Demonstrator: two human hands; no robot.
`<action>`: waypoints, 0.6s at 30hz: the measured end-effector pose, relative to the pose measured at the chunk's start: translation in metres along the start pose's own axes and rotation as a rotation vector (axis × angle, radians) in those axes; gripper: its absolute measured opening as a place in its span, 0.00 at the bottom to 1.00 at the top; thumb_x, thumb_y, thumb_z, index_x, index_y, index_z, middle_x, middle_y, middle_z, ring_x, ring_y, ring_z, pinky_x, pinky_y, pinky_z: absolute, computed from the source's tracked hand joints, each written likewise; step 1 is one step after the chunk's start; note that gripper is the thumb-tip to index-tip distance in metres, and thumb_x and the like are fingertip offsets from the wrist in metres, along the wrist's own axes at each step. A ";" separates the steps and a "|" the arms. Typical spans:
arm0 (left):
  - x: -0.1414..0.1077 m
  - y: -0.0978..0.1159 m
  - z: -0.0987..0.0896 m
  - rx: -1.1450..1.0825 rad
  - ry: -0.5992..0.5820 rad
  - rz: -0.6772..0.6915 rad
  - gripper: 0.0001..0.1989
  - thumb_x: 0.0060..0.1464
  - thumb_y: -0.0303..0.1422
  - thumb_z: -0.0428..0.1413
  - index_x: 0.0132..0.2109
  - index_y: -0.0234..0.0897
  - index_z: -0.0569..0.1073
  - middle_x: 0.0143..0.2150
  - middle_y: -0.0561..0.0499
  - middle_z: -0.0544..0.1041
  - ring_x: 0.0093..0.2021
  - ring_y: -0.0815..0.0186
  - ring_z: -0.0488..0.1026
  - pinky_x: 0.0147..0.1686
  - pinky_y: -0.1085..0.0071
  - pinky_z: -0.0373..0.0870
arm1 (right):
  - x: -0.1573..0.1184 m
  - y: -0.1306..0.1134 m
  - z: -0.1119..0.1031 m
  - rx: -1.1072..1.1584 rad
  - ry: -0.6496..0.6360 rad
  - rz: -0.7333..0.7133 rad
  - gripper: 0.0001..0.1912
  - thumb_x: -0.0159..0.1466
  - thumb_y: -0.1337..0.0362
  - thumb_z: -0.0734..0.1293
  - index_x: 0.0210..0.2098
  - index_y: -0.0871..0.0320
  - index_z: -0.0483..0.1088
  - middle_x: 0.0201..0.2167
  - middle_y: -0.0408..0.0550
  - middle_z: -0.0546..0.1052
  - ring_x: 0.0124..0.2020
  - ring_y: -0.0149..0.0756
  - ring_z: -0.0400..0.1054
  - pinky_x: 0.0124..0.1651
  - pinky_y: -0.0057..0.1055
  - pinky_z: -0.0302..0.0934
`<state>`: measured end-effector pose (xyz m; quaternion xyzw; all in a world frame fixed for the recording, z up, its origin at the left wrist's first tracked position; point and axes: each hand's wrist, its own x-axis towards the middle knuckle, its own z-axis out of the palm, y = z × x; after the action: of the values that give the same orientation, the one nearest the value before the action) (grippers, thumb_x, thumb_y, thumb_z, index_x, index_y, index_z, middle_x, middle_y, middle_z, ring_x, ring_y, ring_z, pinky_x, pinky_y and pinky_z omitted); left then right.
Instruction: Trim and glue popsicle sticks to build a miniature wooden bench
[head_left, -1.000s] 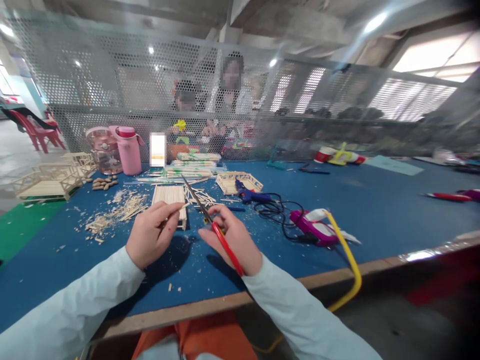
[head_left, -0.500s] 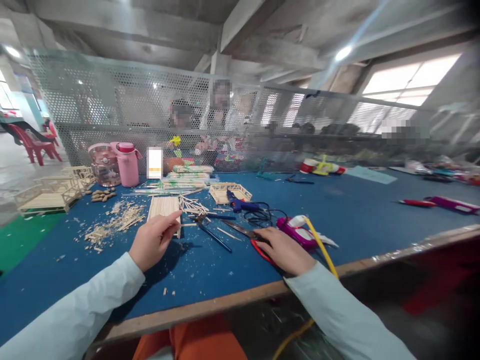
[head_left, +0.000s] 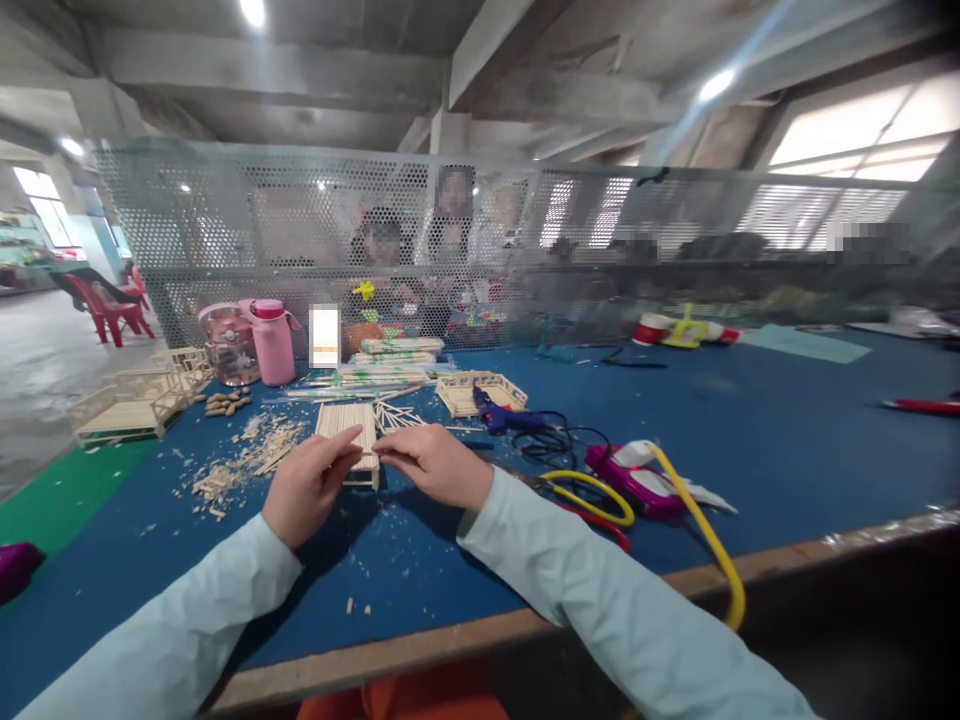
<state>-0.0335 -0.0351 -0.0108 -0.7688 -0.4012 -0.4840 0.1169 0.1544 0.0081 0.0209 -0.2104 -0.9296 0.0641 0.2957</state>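
Observation:
A small model of thin wooden sticks (head_left: 346, 425), with a slatted top and short legs, stands on the blue table before me. My left hand (head_left: 309, 485) is closed at its near left corner, thumb and fingers gripping the edge. At its right edge my right hand (head_left: 439, 465) pinches with fingertips together; whatever is between them is too small to make out. Loose sticks (head_left: 397, 415) lie just behind the right hand. Under my right forearm are scissors with yellow and red handles (head_left: 592, 497). A blue glue gun (head_left: 506, 413) rests against a railed stick tray (head_left: 457, 393).
Stick scraps (head_left: 255, 455) and peanuts (head_left: 225, 402) lie left, near finished stick models (head_left: 124, 405). A pink bottle (head_left: 272, 345) and bagged sticks (head_left: 390, 365) stand behind. A purple power strip (head_left: 637, 485) with a yellow cord is right. A perforated screen (head_left: 300, 220) closes the back.
My right hand has left the scissors and moved left to the stick model's right edge. My left hand stays at the model. The view has shifted slightly left.

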 end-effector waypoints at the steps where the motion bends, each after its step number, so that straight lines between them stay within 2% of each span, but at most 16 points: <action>1: 0.001 -0.002 -0.001 0.002 0.004 -0.016 0.14 0.55 0.30 0.51 0.49 0.39 0.71 0.31 0.48 0.79 0.28 0.68 0.74 0.29 0.74 0.69 | 0.003 0.002 0.000 0.017 0.010 0.004 0.09 0.62 0.67 0.60 0.38 0.60 0.72 0.34 0.50 0.78 0.35 0.33 0.71 0.39 0.27 0.61; 6: 0.003 -0.007 -0.004 -0.058 -0.079 -0.137 0.15 0.54 0.34 0.52 0.49 0.38 0.71 0.33 0.47 0.79 0.30 0.67 0.74 0.28 0.73 0.71 | 0.001 0.006 0.009 0.024 0.129 0.134 0.07 0.62 0.66 0.61 0.33 0.60 0.71 0.28 0.46 0.77 0.28 0.30 0.69 0.34 0.24 0.58; 9: 0.004 -0.019 -0.010 -0.095 -0.008 -0.374 0.20 0.54 0.39 0.49 0.51 0.34 0.69 0.39 0.43 0.77 0.35 0.65 0.74 0.30 0.71 0.72 | -0.005 0.007 0.013 0.058 0.229 0.182 0.08 0.62 0.65 0.61 0.31 0.60 0.71 0.27 0.46 0.76 0.28 0.29 0.68 0.33 0.24 0.57; 11: 0.004 -0.032 -0.015 -0.113 0.046 -0.585 0.22 0.55 0.41 0.47 0.50 0.30 0.69 0.37 0.42 0.77 0.33 0.64 0.74 0.28 0.71 0.71 | -0.008 0.009 0.013 0.078 0.272 0.198 0.08 0.61 0.66 0.62 0.29 0.60 0.71 0.26 0.46 0.76 0.28 0.29 0.67 0.33 0.25 0.57; 14: 0.000 -0.050 -0.021 -0.243 -0.122 -0.843 0.23 0.55 0.44 0.45 0.47 0.30 0.69 0.27 0.48 0.75 0.20 0.68 0.69 0.14 0.76 0.64 | -0.011 0.011 0.014 0.067 0.246 0.169 0.07 0.59 0.68 0.62 0.27 0.61 0.71 0.25 0.47 0.75 0.27 0.30 0.66 0.33 0.26 0.58; 16: -0.005 -0.054 -0.023 -0.347 -0.247 -0.914 0.23 0.55 0.46 0.44 0.46 0.32 0.68 0.24 0.51 0.72 0.16 0.71 0.65 0.10 0.78 0.57 | -0.011 0.012 0.015 0.052 0.211 0.133 0.07 0.59 0.69 0.62 0.28 0.61 0.71 0.25 0.47 0.74 0.27 0.30 0.66 0.33 0.26 0.58; 18: -0.009 -0.052 -0.023 -0.429 -0.322 -0.921 0.24 0.53 0.47 0.46 0.50 0.33 0.64 0.26 0.52 0.71 0.16 0.72 0.65 0.09 0.79 0.56 | -0.011 0.012 0.018 0.038 0.186 0.103 0.08 0.59 0.69 0.62 0.28 0.61 0.72 0.24 0.47 0.73 0.27 0.30 0.65 0.32 0.26 0.57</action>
<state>-0.0882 -0.0191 -0.0181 -0.5845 -0.6020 -0.4321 -0.3306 0.1564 0.0145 -0.0021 -0.2575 -0.8846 0.0772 0.3811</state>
